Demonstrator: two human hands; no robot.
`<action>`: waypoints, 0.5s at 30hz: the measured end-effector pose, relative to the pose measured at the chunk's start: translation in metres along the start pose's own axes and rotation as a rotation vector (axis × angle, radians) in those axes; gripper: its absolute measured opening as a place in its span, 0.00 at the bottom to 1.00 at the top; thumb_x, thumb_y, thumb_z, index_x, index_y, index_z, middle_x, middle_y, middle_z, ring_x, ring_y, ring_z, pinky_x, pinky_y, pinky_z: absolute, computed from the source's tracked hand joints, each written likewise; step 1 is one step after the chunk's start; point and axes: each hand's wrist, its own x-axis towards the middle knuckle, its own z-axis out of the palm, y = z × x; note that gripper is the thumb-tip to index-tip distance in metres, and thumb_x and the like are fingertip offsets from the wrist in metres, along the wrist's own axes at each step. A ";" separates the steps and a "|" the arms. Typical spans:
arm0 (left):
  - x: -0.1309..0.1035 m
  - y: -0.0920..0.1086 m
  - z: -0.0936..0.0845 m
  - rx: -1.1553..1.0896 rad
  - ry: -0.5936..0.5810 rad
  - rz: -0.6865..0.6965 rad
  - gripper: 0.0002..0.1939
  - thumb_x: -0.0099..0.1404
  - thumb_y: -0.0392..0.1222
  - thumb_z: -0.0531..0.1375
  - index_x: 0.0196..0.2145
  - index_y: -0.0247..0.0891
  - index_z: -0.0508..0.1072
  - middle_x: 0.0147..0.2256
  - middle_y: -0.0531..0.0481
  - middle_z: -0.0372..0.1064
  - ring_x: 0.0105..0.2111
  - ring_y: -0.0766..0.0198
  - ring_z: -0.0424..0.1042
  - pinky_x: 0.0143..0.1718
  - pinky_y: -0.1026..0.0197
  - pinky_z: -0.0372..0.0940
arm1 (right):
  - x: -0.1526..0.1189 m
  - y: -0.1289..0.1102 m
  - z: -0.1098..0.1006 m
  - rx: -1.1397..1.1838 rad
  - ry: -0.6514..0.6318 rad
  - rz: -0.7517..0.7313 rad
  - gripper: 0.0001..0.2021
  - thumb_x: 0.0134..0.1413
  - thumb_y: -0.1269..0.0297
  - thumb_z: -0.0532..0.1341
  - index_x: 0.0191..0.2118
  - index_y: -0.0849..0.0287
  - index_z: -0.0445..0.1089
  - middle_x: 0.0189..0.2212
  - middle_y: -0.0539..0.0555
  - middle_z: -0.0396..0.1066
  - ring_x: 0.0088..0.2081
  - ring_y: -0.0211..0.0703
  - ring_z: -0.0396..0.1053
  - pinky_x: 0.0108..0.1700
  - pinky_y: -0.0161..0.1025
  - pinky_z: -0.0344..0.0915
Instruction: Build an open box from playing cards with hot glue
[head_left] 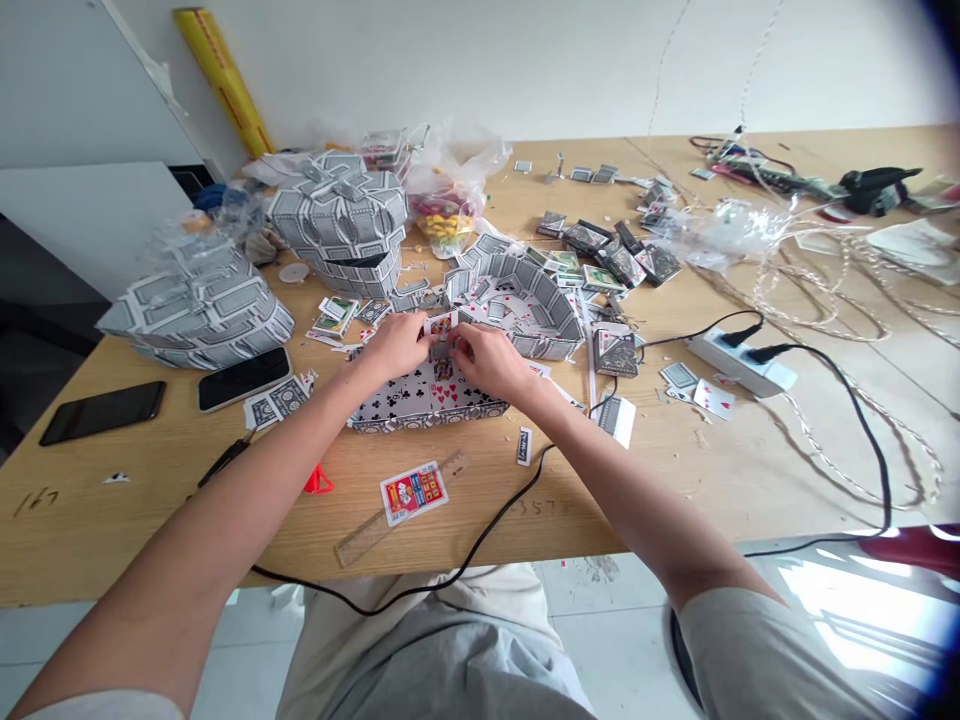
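A shallow box made of playing cards (405, 396) lies in front of me, its card faces showing inside. My left hand (403, 342) and my right hand (482, 355) meet over its far side, fingers closed on a small card piece (441, 325) between them. Just behind, to the right, stands an open card-built tray (555, 310) with loose cards inside. A red-printed card (414, 492) rests on a wooden ruler (367, 538) near the table's front edge.
Two card-built boxes (341, 215) (206, 310) and two phones (245, 380) (103, 412) are at the left. A power strip (742, 362), a black cable (499, 515), card packs (619, 262) and coiled cords (832, 290) lie to the right.
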 end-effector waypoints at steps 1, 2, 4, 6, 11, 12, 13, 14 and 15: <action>-0.001 0.000 0.000 0.005 0.002 0.000 0.06 0.72 0.42 0.63 0.39 0.38 0.79 0.40 0.37 0.82 0.44 0.45 0.79 0.45 0.52 0.66 | 0.000 0.000 0.000 -0.001 -0.001 -0.001 0.11 0.63 0.73 0.59 0.49 0.62 0.75 0.37 0.59 0.77 0.37 0.50 0.70 0.42 0.42 0.61; -0.001 0.000 0.000 0.010 0.003 0.000 0.07 0.73 0.42 0.63 0.39 0.38 0.79 0.40 0.37 0.82 0.43 0.45 0.79 0.45 0.52 0.66 | 0.000 -0.001 0.000 -0.003 -0.002 -0.001 0.12 0.63 0.73 0.59 0.49 0.62 0.75 0.37 0.59 0.77 0.37 0.50 0.70 0.42 0.42 0.60; -0.002 0.000 0.000 0.013 0.005 0.000 0.08 0.73 0.43 0.63 0.38 0.37 0.78 0.39 0.37 0.82 0.42 0.47 0.79 0.44 0.53 0.66 | 0.000 -0.004 -0.001 -0.014 -0.007 0.004 0.12 0.64 0.73 0.59 0.49 0.61 0.75 0.37 0.59 0.77 0.36 0.49 0.69 0.42 0.42 0.60; -0.001 -0.001 -0.002 0.009 0.000 0.002 0.09 0.73 0.45 0.64 0.37 0.38 0.78 0.37 0.40 0.82 0.40 0.48 0.78 0.42 0.54 0.66 | 0.001 -0.007 -0.002 -0.028 -0.013 0.007 0.11 0.66 0.71 0.58 0.49 0.60 0.75 0.38 0.59 0.77 0.36 0.50 0.70 0.42 0.42 0.60; -0.008 0.002 -0.020 0.002 -0.013 0.002 0.04 0.69 0.41 0.67 0.38 0.39 0.77 0.39 0.42 0.82 0.41 0.49 0.79 0.43 0.54 0.67 | -0.001 -0.004 -0.004 0.001 0.012 -0.002 0.09 0.68 0.69 0.57 0.46 0.59 0.75 0.41 0.61 0.78 0.40 0.52 0.72 0.45 0.44 0.63; -0.016 0.006 -0.027 0.006 0.027 0.007 0.03 0.68 0.38 0.66 0.40 0.39 0.77 0.42 0.41 0.82 0.43 0.49 0.79 0.44 0.54 0.68 | -0.001 -0.001 -0.004 0.020 0.046 0.004 0.07 0.67 0.69 0.59 0.45 0.58 0.74 0.42 0.61 0.78 0.41 0.52 0.72 0.46 0.45 0.63; -0.029 0.012 -0.034 0.009 0.092 0.020 0.05 0.68 0.37 0.66 0.42 0.39 0.77 0.44 0.41 0.82 0.45 0.49 0.79 0.46 0.53 0.68 | 0.000 0.002 -0.005 0.040 0.088 0.014 0.05 0.67 0.68 0.60 0.44 0.58 0.73 0.42 0.61 0.77 0.42 0.52 0.72 0.47 0.45 0.64; -0.045 0.020 -0.041 0.009 0.177 0.032 0.04 0.69 0.37 0.64 0.42 0.40 0.76 0.43 0.43 0.82 0.44 0.50 0.79 0.46 0.53 0.68 | 0.000 0.005 -0.005 0.061 0.129 0.027 0.03 0.66 0.67 0.62 0.44 0.57 0.72 0.43 0.61 0.77 0.43 0.52 0.71 0.48 0.45 0.64; -0.063 0.030 -0.046 -0.015 0.214 0.040 0.01 0.71 0.40 0.63 0.39 0.42 0.76 0.39 0.46 0.81 0.40 0.52 0.78 0.44 0.53 0.68 | 0.002 0.007 -0.006 0.082 0.161 0.040 0.04 0.65 0.65 0.64 0.44 0.57 0.70 0.43 0.60 0.77 0.44 0.52 0.71 0.48 0.45 0.65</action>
